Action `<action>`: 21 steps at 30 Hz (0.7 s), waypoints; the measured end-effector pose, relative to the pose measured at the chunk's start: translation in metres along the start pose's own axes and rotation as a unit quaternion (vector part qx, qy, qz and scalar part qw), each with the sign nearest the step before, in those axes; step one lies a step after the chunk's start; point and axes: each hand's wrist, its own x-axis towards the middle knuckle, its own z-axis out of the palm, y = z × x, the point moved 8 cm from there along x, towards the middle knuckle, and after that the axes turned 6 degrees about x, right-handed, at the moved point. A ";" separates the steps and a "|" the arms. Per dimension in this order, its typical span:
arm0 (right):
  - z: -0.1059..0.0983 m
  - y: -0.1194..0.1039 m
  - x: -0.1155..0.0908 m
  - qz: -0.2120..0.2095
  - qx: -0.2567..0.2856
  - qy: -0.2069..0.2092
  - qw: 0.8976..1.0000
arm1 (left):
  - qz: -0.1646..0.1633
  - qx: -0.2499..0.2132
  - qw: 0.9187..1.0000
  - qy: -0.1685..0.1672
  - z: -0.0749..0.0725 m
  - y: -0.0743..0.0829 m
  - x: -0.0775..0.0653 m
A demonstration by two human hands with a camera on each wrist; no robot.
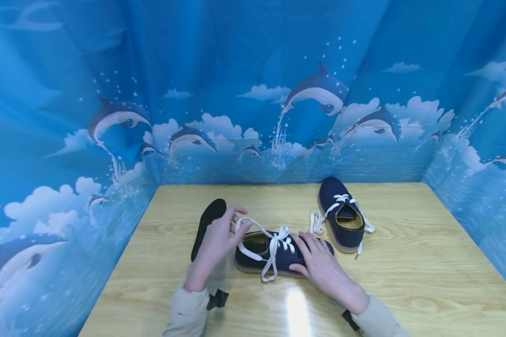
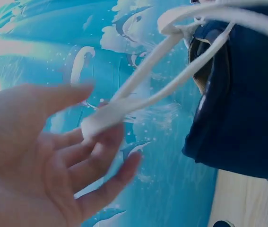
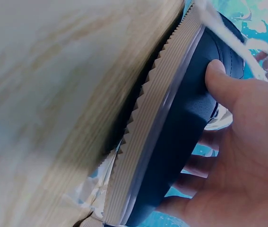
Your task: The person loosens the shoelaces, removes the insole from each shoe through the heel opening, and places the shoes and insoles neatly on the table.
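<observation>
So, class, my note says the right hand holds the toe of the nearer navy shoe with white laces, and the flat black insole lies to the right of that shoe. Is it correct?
Not quite: the flat black insole lies to the left of the nearer navy shoe with white laces, as the head view shows. The right hand does hold its toe.

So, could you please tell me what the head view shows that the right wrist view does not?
Only the head view shows the black insole and the pale sleeves. Only the right wrist view shows the zigzag trim along the held shoe's sole, and the palm of the right hand. Both share that shoe, the white lace, both hands, the left hand just at the edge in the wrist view, the blue curtain and the wooden table.
</observation>
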 end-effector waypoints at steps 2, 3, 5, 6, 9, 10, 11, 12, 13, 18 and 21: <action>0.000 0.000 0.000 -0.002 -0.001 0.001 1.000 | 0.006 0.026 0.999 -0.043 0.010 0.001 -0.001; 0.000 0.000 0.000 -0.002 -0.001 0.002 1.000 | 0.014 0.042 0.997 -0.057 0.015 0.002 -0.002; 0.000 0.000 0.000 -0.003 -0.002 0.003 1.000 | 0.034 0.065 0.994 -0.077 0.026 0.006 -0.003; 0.001 0.000 0.000 -0.003 -0.002 0.003 1.000 | 0.048 0.076 0.993 -0.083 0.031 0.008 -0.003; 0.002 0.000 0.000 -0.005 -0.003 0.003 1.000 | 0.080 0.091 0.989 -0.088 0.046 0.014 -0.003; 0.002 0.000 0.000 -0.006 -0.004 0.003 1.000 | 0.085 0.095 0.988 -0.086 0.051 0.016 -0.004; 0.002 0.000 0.000 -0.007 -0.003 0.003 1.000 | 0.091 0.097 0.988 -0.084 0.055 0.018 -0.004; 0.002 0.000 0.000 -0.008 -0.003 0.004 1.000 | 0.095 0.099 0.987 -0.080 0.058 0.019 -0.004; 0.002 0.000 0.000 -0.008 -0.002 0.005 1.000 | 0.095 0.098 0.988 -0.076 0.061 0.020 -0.004; 0.002 0.000 -0.001 -0.010 -0.004 0.007 1.000 | 0.094 0.103 0.989 -0.038 0.064 0.024 -0.003; 0.001 0.000 -0.001 -0.012 -0.006 0.011 1.000 | 0.100 0.109 0.989 -0.010 0.059 0.026 -0.004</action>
